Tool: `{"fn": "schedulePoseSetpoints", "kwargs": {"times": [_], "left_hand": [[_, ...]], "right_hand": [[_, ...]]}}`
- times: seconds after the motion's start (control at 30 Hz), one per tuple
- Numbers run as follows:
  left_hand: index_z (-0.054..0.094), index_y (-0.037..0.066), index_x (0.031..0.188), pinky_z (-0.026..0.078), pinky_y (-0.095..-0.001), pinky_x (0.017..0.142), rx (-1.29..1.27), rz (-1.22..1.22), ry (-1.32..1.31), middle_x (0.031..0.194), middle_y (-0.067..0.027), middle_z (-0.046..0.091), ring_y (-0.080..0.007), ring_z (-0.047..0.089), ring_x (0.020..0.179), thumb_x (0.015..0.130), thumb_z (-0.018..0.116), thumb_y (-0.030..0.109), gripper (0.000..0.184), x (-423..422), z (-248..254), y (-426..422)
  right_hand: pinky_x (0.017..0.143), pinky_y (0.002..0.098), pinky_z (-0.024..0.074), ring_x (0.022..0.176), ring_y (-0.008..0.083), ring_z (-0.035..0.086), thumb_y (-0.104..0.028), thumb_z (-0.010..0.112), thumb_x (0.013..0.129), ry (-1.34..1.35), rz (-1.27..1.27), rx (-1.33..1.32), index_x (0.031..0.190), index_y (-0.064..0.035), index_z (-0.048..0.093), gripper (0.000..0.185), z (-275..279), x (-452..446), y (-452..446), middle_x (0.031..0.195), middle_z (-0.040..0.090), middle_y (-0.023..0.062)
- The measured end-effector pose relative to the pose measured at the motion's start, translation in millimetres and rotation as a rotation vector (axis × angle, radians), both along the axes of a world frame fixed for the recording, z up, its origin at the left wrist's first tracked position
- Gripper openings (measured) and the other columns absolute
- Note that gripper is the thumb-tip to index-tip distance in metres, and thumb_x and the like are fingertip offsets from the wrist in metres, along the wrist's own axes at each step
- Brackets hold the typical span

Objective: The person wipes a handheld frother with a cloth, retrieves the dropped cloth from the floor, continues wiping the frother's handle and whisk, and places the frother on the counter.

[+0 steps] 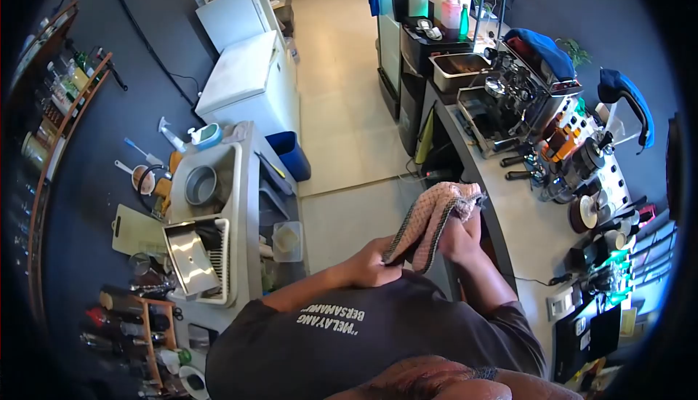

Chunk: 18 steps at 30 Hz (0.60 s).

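A pink textured cloth (429,218) with a dark stitched edge hangs between my hands in front of my chest. My left hand (372,263) is closed on its lower corner, near the sink side. On the counter side, my right hand (459,236) is closed around the cloth's other end, with folds covering part of the fingers.
To one side is a sink (218,174) with a metal pot (201,185) and a dish rack (222,254). Opposite runs a curved counter (534,254) with an espresso machine (531,94). A blue bin (288,156) stands by the walkway (338,87).
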<state>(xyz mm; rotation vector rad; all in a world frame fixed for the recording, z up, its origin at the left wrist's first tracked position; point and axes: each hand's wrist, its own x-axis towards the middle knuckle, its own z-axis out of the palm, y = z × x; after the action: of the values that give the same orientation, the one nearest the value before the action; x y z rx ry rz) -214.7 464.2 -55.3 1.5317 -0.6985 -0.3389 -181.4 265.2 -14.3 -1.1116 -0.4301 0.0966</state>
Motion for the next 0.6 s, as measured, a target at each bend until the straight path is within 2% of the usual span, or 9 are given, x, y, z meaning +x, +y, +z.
{"fn": "schedulePoseSetpoints", "kwargs": {"times": [0.07, 0.1, 0.17, 0.2, 0.27, 0.4, 0.43, 0.53, 0.6], "left_hand": [[0.045, -0.001, 0.139, 0.040, -0.0341, 0.105, 0.021, 0.016, -0.021, 0.134, -0.0151, 0.055, -0.0213, 0.053, 0.123, 0.080, 0.065, 0.006, 0.063, 1.7, 14.8, 20.2], [0.044, 0.000, 0.140, 0.040, -0.0360, 0.105, 0.107, 0.141, -0.316, 0.132, -0.0155, 0.056, -0.0226, 0.054, 0.120, 0.081, 0.068, 0.009, 0.064, 4.3, 32.8, 27.9], [0.048, 0.001, 0.137, 0.039, -0.0375, 0.106, 0.088, -0.079, -0.005, 0.133, -0.0143, 0.054, -0.0241, 0.051, 0.123, 0.082, 0.071, 0.010, 0.060, 7.7, -38.3, 52.1], [0.050, 0.001, 0.135, 0.036, -0.0385, 0.109, -0.040, -0.082, 0.112, 0.137, -0.0141, 0.051, -0.0252, 0.048, 0.128, 0.082, 0.072, 0.009, 0.058, 6.2, -21.8, 51.0], [0.053, 0.002, 0.129, 0.042, -0.0369, 0.099, -0.137, 0.045, 0.019, 0.123, -0.0113, 0.057, -0.0225, 0.055, 0.116, 0.082, 0.071, 0.008, 0.050, 3.4, -0.8, 43.1], [0.057, 0.006, 0.113, 0.048, -0.0303, 0.073, 0.044, -0.092, 0.273, 0.092, -0.0037, 0.062, -0.0131, 0.061, 0.085, 0.083, 0.069, 0.006, 0.033, 16.3, -29.6, 57.2], [0.055, 0.007, 0.103, 0.041, -0.0250, 0.060, -0.035, -0.070, 0.293, 0.078, 0.0013, 0.057, -0.0066, 0.055, 0.070, 0.083, 0.068, 0.004, 0.024, 17.0, -19.6, 50.3], [0.056, 0.005, 0.110, 0.046, -0.0265, 0.065, -0.032, -0.104, 0.289, 0.086, -0.0003, 0.061, -0.0087, 0.058, 0.075, 0.085, 0.069, 0.005, 0.028, 27.1, -11.8, 36.5], [0.053, 0.003, 0.129, 0.049, -0.0296, 0.086, -0.205, -0.183, 0.374, 0.110, -0.0033, 0.064, -0.0122, 0.060, 0.098, 0.087, 0.071, 0.006, 0.045, 33.5, -21.8, 23.6]], "right_hand": [[0.074, 0.0314, 0.0509, 0.083, 0.0195, 0.062, 0.003, 0.038, 0.089, -0.208, -0.077, -0.091, 0.101, 0.0029, 0.058, 0.023, 9.5, -5.7, 35.4, 0.094, 0.064, 0.0118], [0.079, 0.0341, 0.0500, 0.087, 0.0207, 0.060, 0.004, 0.040, 0.088, -0.332, -0.119, -0.185, 0.101, 0.0025, 0.058, 0.023, -17.0, -5.3, 47.8, 0.096, 0.063, 0.0120], [0.079, 0.0351, 0.0499, 0.087, 0.0210, 0.060, 0.004, 0.040, 0.085, -0.493, -0.132, -0.370, 0.102, 0.0021, 0.058, 0.025, -19.5, -13.8, 70.1, 0.096, 0.062, 0.0120], [0.079, 0.0342, 0.0499, 0.087, 0.0203, 0.059, 0.004, 0.041, 0.085, -0.521, -0.128, -0.394, 0.102, 0.0019, 0.058, 0.025, -17.9, -13.9, 76.6, 0.097, 0.061, 0.0118], [0.077, 0.0331, 0.0502, 0.086, 0.0191, 0.060, 0.004, 0.043, 0.088, -0.446, -0.149, -0.339, 0.104, 0.0013, 0.058, 0.022, -18.7, -5.8, 62.6, 0.095, 0.062, 0.0113], [0.074, 0.0290, 0.0516, 0.085, 0.0156, 0.062, -0.005, 0.043, 0.094, -0.079, -0.388, 0.193, 0.107, 0.0006, 0.059, 0.021, 14.3, -1.1, 52.2, 0.096, 0.063, 0.0079], [0.075, 0.0291, 0.0518, 0.086, 0.0155, 0.062, -0.005, 0.045, 0.093, -0.134, -0.327, 0.064, 0.107, 0.0006, 0.059, 0.021, 3.2, 4.0, 44.2, 0.096, 0.064, 0.0083], [0.082, 0.0312, 0.0518, 0.093, 0.0169, 0.064, -0.005, 0.056, 0.089, -0.215, -0.286, -0.302, 0.109, 0.0015, 0.061, 0.022, -32.3, -8.7, 31.1, 0.100, 0.066, 0.0105], [0.088, 0.0337, 0.0507, 0.097, 0.0183, 0.064, -0.007, 0.062, 0.087, -0.140, -0.123, -0.540, 0.112, 0.0019, 0.062, 0.026, -65.8, -24.6, 29.9, 0.104, 0.067, 0.0113]]}}
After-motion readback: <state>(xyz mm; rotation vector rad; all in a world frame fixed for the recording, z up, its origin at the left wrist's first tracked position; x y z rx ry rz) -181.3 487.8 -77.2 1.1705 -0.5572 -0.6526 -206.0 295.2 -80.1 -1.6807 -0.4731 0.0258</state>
